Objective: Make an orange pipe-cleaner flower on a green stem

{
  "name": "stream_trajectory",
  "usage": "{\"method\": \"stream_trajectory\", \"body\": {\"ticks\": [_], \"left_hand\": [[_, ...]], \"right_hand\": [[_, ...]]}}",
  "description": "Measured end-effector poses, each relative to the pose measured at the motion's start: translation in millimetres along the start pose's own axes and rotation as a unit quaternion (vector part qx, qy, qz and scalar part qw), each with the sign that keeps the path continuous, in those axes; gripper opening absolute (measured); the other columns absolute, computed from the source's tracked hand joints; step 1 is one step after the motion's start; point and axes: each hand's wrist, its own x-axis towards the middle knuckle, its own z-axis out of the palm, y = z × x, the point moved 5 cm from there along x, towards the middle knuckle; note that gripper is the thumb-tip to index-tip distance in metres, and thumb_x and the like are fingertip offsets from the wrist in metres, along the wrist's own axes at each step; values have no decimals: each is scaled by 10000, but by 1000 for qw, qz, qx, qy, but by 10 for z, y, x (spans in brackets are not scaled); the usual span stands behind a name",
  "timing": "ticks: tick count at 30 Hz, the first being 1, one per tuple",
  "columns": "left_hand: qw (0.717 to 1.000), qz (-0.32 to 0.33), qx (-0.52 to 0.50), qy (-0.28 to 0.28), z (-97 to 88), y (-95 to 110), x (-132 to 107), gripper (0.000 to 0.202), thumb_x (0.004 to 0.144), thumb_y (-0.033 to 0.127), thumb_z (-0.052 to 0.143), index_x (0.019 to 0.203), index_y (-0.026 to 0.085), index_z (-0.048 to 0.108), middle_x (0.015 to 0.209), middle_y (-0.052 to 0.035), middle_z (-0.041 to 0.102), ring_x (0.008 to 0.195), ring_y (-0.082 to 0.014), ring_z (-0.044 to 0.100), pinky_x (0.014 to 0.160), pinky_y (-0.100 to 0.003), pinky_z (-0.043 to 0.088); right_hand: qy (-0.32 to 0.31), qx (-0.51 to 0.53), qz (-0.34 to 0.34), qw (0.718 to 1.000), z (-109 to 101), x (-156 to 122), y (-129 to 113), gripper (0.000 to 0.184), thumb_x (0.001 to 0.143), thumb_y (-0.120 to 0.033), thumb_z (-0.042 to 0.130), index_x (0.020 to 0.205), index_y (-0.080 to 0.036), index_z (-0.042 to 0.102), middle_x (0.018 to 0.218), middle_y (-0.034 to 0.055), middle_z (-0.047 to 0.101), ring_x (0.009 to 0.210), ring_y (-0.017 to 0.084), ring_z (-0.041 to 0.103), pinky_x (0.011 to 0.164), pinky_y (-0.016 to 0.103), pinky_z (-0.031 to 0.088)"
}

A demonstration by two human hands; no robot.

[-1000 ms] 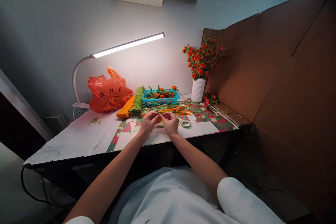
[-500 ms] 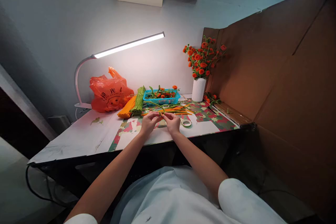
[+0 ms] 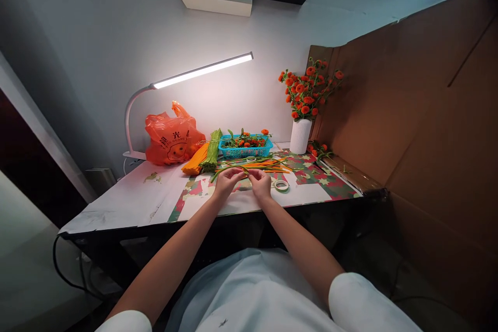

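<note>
Just above the front of the table, my left hand [image 3: 226, 182] and my right hand [image 3: 260, 182] are close together with fingertips pinched. Between them is a thin green fuzzy stem [image 3: 218, 171], like a pipe cleaner, whose length sticks out leftward past my left hand. Its end at my right fingertips is too small to make out. Right beside my right hand lies a roll of pale tape [image 3: 281, 190]. Loose orange and green pipe cleaners [image 3: 278, 166] are spread on the table beyond both hands.
Behind the hands stand a blue basket [image 3: 245, 152] of orange flowers, a green bundle [image 3: 212, 150] and an orange bundle [image 3: 195, 160] of pipe cleaners. An orange plastic bag [image 3: 171, 137], a lit lamp [image 3: 204, 69], a white vase [image 3: 300, 136] of flowers and a cardboard wall [image 3: 420, 104] surround them.
The green stem, which pointed up and away from my hands, now lies over to the left. My fingers still pinch it. The whole view has shifted slightly.
</note>
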Motion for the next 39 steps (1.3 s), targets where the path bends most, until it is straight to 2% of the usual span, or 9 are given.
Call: {"method": "stream_trajectory", "body": {"ticks": [4,10,12,16,22,25,28,32,39], "left_hand": [[996,-62,-69,7,38,21,-35,369,612,459,782,790,152,681,825,-51,693,814,-201,668,765,-344,560],[984,-161,-33,66,-5,-36,-76,487,613,603,721,791,154,657,726,-42,639,655,-191,663,492,-264,535],[976,-198,-19,85,-33,-85,-83,471,606,576,734,797,153,651,724,-40,647,577,-177,659,446,-244,494],[972,-226,-12,68,-41,-162,-71,369,606,458,737,784,150,640,761,-58,682,583,-194,683,428,-208,427],[973,-216,1,77,-51,-182,-59,267,645,411,625,771,176,621,780,-40,686,632,-197,682,467,-225,443],[989,-133,38,52,-27,-84,-44,248,648,424,614,704,183,632,714,-24,656,669,-198,659,529,-252,487],[996,-52,70,29,0,20,-52,246,654,425,609,636,180,627,668,-23,626,685,-192,624,560,-255,495],[998,-55,34,25,9,48,-76,257,650,431,625,677,176,622,704,-18,608,675,-173,594,575,-266,513],[998,-64,-3,27,30,55,-83,287,645,453,660,710,177,617,754,-19,627,701,-166,619,630,-264,532]], "right_hand": [[35,26,17,999,-38,17,-4,151,651,-275,691,741,-154,671,751,74,735,728,208,695,717,325,563],[3,-127,-50,991,-1,-78,-176,91,693,-264,652,738,-186,671,742,53,731,713,204,682,696,317,543],[-11,-173,-83,981,23,-119,-238,65,711,-246,632,737,-198,667,735,41,727,713,203,675,704,319,530],[-23,-209,-112,971,46,-157,-298,65,725,-194,589,728,-210,651,730,26,720,703,197,667,705,316,515],[-49,-234,-142,961,109,-168,-298,120,694,-177,606,806,-212,630,821,25,700,753,189,645,741,315,512],[-75,-256,-177,947,164,-182,-302,265,646,-188,663,906,-201,617,921,45,666,790,190,616,745,314,506],[-64,-272,-179,943,159,-185,-312,214,678,-221,667,881,-188,610,872,47,643,772,190,599,725,311,493],[-75,-258,-190,944,157,-198,-344,88,751,-236,628,825,-190,616,826,42,645,781,184,610,727,295,479],[-62,-260,-190,945,148,-227,-369,68,795,-227,589,841,-198,630,823,39,653,780,180,614,747,294,479]]}}
